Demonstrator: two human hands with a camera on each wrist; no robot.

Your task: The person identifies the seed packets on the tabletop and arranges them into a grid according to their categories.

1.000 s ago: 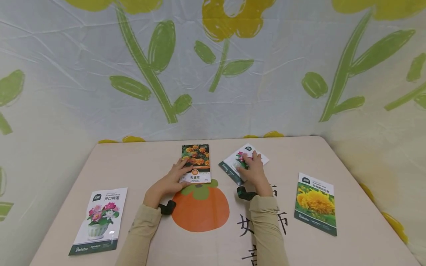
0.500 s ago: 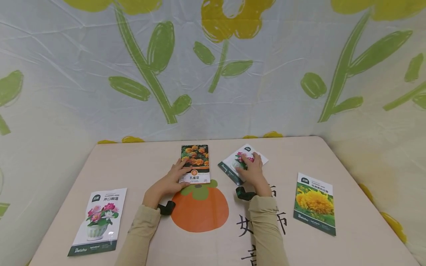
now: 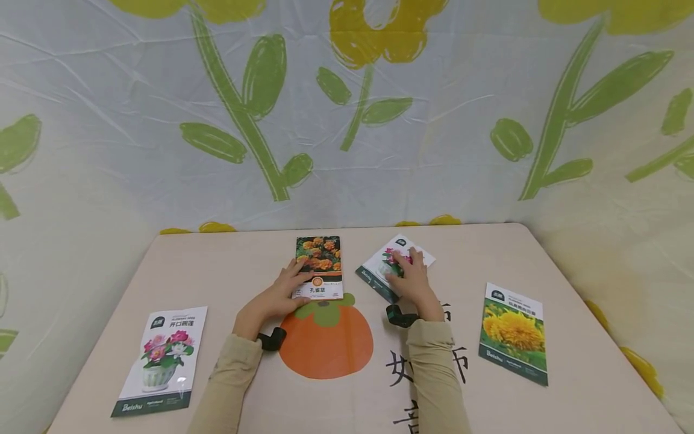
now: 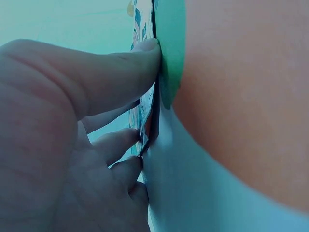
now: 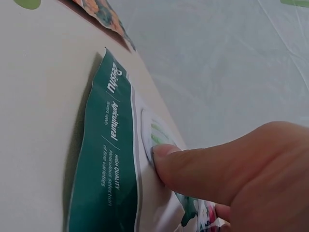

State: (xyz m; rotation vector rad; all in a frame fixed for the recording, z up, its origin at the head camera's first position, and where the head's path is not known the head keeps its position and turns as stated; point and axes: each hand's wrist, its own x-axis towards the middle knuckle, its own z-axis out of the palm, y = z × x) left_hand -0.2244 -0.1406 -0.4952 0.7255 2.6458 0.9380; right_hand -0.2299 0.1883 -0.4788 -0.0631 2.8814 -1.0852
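A seed packet with orange marigolds (image 3: 320, 265) lies flat near the back middle of the table. My left hand (image 3: 276, 295) rests on its lower left part, fingers spread; in the left wrist view the thumb (image 4: 130, 67) lies along its lower edge. To the right lies a tilted white-and-green seed packet with pink flowers (image 3: 379, 271). My right hand (image 3: 416, 282) rests on this one with spread fingers, covering part of its picture. The right wrist view shows the thumb (image 5: 188, 166) pressing on the packet's white face, above the green band. Both packets remain on the table.
A larger pink-flower seed packet (image 3: 161, 358) lies at the front left. Another, with a yellow flower (image 3: 514, 331), lies at the right. The pale table cover (image 3: 228, 253) bears an orange persimmon print (image 3: 328, 346) and black characters. A flower-patterned cloth (image 3: 434, 181) hangs behind.
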